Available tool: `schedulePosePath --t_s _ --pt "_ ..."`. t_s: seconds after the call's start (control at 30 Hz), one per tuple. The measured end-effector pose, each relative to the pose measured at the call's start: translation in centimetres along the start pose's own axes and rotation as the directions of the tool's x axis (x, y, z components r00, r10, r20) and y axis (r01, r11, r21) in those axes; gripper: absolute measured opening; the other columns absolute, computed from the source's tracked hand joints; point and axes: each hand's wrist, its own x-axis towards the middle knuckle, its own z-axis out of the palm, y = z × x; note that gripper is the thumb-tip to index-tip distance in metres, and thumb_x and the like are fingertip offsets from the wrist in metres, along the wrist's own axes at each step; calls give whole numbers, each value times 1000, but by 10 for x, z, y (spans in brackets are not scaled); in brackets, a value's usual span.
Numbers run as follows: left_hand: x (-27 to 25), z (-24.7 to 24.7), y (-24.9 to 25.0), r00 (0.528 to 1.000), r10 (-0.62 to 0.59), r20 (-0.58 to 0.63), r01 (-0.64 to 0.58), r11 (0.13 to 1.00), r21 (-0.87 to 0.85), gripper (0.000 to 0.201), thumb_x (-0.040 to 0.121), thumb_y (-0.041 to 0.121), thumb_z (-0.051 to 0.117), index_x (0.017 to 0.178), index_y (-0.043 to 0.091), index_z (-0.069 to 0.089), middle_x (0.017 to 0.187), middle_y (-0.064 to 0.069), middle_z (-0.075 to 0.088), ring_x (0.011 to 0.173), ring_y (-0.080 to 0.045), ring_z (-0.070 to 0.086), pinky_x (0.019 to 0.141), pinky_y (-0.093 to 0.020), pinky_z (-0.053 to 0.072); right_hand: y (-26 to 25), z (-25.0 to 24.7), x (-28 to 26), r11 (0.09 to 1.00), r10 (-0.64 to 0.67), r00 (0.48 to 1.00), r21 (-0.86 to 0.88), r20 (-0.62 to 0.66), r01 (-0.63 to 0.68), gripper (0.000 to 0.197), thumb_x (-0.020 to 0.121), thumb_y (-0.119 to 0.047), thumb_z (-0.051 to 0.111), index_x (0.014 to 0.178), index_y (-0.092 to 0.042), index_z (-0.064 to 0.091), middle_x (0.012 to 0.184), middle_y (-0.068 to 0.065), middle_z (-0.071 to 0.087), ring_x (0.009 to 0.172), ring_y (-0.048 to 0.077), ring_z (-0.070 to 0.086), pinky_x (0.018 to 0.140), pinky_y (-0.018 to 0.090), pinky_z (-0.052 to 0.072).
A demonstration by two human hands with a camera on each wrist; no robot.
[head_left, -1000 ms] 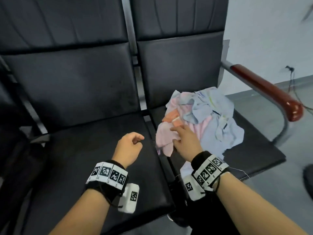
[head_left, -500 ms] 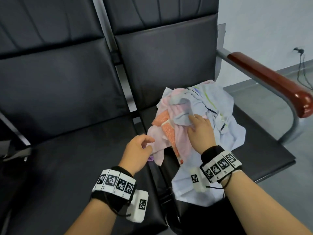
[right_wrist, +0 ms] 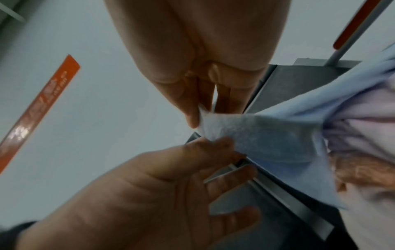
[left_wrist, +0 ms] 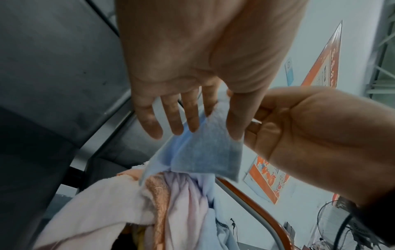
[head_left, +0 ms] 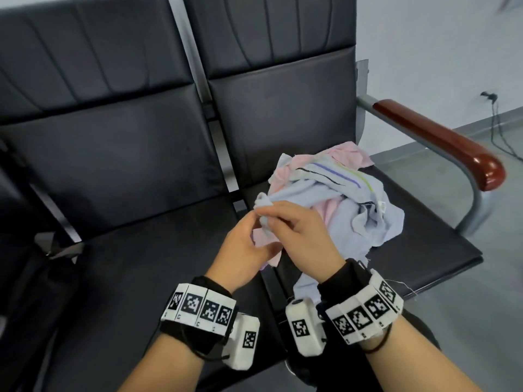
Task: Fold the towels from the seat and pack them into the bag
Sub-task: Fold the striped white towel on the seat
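Note:
A crumpled pile of towels [head_left: 339, 176], pink, orange and pale blue, lies on the right black seat [head_left: 418, 239]. A light blue towel [head_left: 319, 193] is stretched from the pile toward me. My right hand [head_left: 268, 213] pinches its corner between thumb and fingers, plainly seen in the right wrist view [right_wrist: 203, 116]. My left hand [head_left: 259, 222] meets it from the left and pinches the same blue towel [left_wrist: 205, 152] between thumb and forefinger [left_wrist: 222, 116], the other fingers straight. An orange towel [left_wrist: 158, 191] and a pink towel [left_wrist: 96, 211] hang below. No bag can be made out.
The left seat [head_left: 141, 264] has a bare black cushion. A red-brown armrest [head_left: 438, 142] on a grey metal tube borders the right seat. A cable [head_left: 498, 131] runs along the grey floor by the wall. Something dark sits at the far left edge [head_left: 25, 278].
My right hand has pulled a corner of the blue towel out of the pile toward the left. My left hand has left the pink towel and taken the same corner.

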Motion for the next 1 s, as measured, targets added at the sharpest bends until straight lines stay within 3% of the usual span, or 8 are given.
schedulePosePath --t_s 0.13,0.23,0.4,0.53,0.63,0.73,0.83,1.0 --pt "-27 -12 7 994 68 -90 -74 995 -62 32 97 5 62 124 21 63 108 4 74 102 -9 70 86 -25 57 -29 16 -17 998 -15 997 69 74 10 29 97 -5 56 117 -15 73 114 -3 72 107 6 65 97 26 51" --pt "-48 -27 9 983 89 -159 -101 992 -73 24 98 1 56 111 16 70 98 8 76 97 -1 70 79 -12 51 -42 26 -25 994 -47 988 108 148 32 29 95 -1 57 117 -12 73 116 1 71 108 5 64 92 16 48" --pt "-81 -60 2 970 -55 -235 -8 966 -259 23 101 8 51 104 14 74 99 -9 76 96 -26 72 81 -34 60 -38 42 -40 993 -82 987 92 136 70 45 90 1 60 127 -24 62 124 -9 64 112 6 60 94 21 49" --pt "-108 -89 -1 941 -171 -294 14 883 -469 26 105 12 47 109 11 72 101 -12 77 94 -27 74 74 -30 60 -20 59 -62 994 -56 997 -94 50 61 59 79 8 56 129 -22 57 122 -5 63 114 7 58 94 26 46" --pt "-125 -106 -1 932 -218 -288 10 813 -582 27 106 16 45 108 8 71 103 -16 76 96 -31 75 74 -33 60 -15 83 -78 950 -193 967 -215 164 226 62 74 -6 70 131 -28 54 131 -9 55 126 5 49 107 22 37" --pt "-142 -113 -2 933 -237 -272 11 771 -637 32 105 16 47 93 13 77 100 -19 76 92 -31 75 71 -35 60 -17 115 -84 951 -187 969 -218 163 220 53 76 -22 77 125 -27 60 130 -8 49 127 7 45 107 15 33" --pt "-159 -121 -10 922 -263 -284 23 770 -638 31 104 15 49 91 13 77 99 -17 77 88 -28 76 67 -29 59 -21 139 -80 963 -182 982 -194 51 188 27 87 -8 68 112 -17 71 119 -3 53 115 10 52 99 15 39" --pt "-181 -145 -41 798 -443 -408 173 818 -549 6 99 13 60 100 10 64 105 -18 72 84 -24 73 69 -38 62 -35 167 -78 942 -190 976 -261 105 212 22 92 -3 60 106 -13 73 100 -2 52 96 15 56 86 21 44"
